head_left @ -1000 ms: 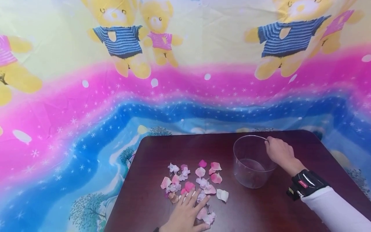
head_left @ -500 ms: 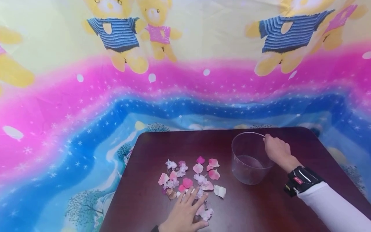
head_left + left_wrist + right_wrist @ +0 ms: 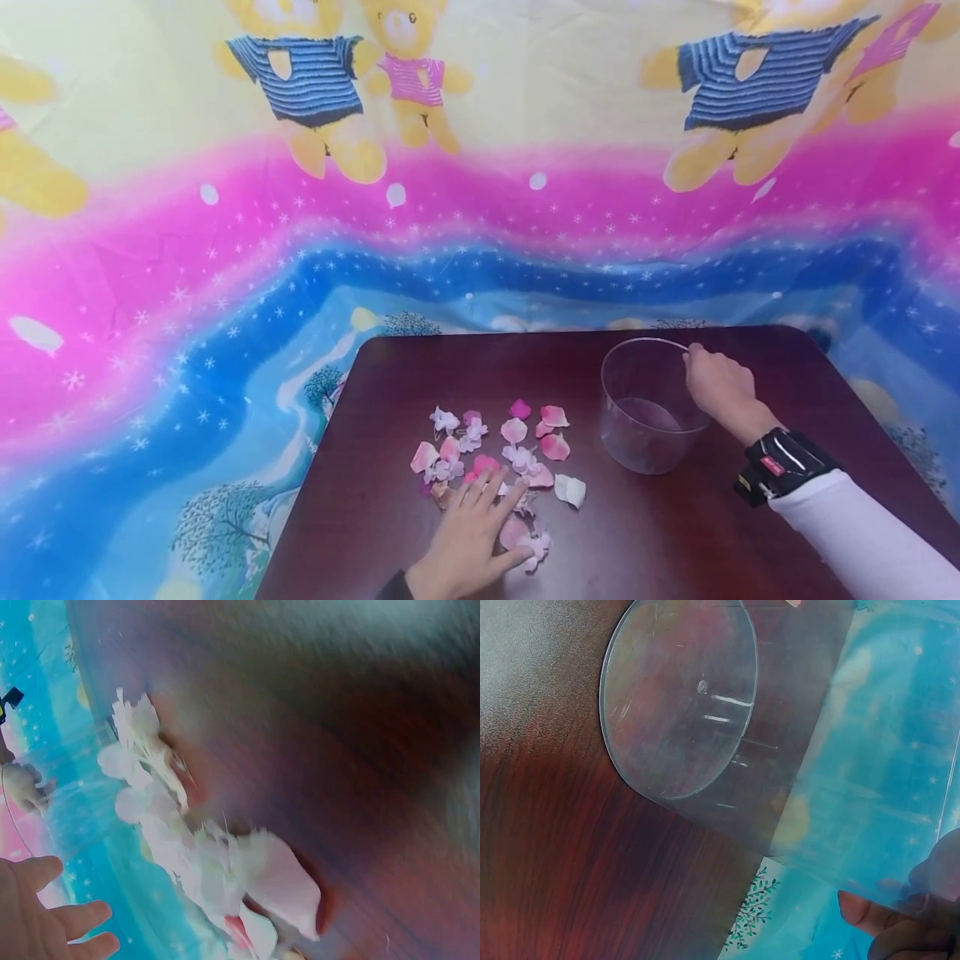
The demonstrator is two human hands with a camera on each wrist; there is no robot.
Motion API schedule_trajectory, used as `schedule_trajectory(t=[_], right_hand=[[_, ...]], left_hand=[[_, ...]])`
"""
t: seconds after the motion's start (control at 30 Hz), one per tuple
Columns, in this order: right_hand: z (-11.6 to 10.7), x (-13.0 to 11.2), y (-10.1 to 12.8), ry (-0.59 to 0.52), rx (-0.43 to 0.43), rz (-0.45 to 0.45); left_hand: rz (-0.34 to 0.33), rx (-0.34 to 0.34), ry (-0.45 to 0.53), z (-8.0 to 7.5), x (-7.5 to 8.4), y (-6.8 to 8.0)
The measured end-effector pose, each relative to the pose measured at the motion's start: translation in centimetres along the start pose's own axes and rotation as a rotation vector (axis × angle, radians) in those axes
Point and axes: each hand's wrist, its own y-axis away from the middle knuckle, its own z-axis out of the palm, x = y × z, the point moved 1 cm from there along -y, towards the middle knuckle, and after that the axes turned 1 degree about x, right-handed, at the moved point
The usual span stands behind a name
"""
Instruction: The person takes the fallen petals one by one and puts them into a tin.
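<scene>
My left hand (image 3: 468, 529) is spread low over the near side of a loose scatter of artificial petals and blossoms, fingers apart and palm down. Its thumb tip overlaps a pale lilac blossom (image 3: 536, 546), and a pink petal (image 3: 513, 533) shows between thumb and forefinger. Some petals under the fingers are hidden. In the left wrist view, fingertips (image 3: 94, 909) show at the lower left beside pale blossoms (image 3: 210, 862). My right hand (image 3: 720, 383) grips the rim of a clear, round plastic tub (image 3: 648, 446) standing upright on the table; curled fingers (image 3: 866, 911) show at its rim.
More petals lie farther off, including a magenta petal (image 3: 520, 408), a pink petal (image 3: 555, 447) and a white petal (image 3: 570, 491) on the tub's side. The dark wood table (image 3: 420, 367) ends before a patterned cloth backdrop (image 3: 525, 208).
My left hand has slid slightly forward and left over the petals, and its thumb now overlaps the lilac blossom. The right hand keeps its grip on the tub. The head view has shifted a little.
</scene>
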Motion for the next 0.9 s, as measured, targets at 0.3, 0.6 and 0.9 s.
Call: schedule_trajectory(t=[0.3, 0.6, 0.9], right_hand=[[-0.1, 0.0, 0.1, -0.005, 0.0, -0.001], [0.2, -0.2, 0.0, -0.007, 0.014, 0.001], [0.0, 0.0, 0.1, -0.013, 0.019, -0.005]], left_hand=[[-0.093, -0.048, 0.041, -0.5, -1.6, -0.2], [-0.106, -0.015, 0.004, -1.7, -3.2, -1.1], [-0.16, 0.014, -0.001, -1.9, -5.9, -2.6]])
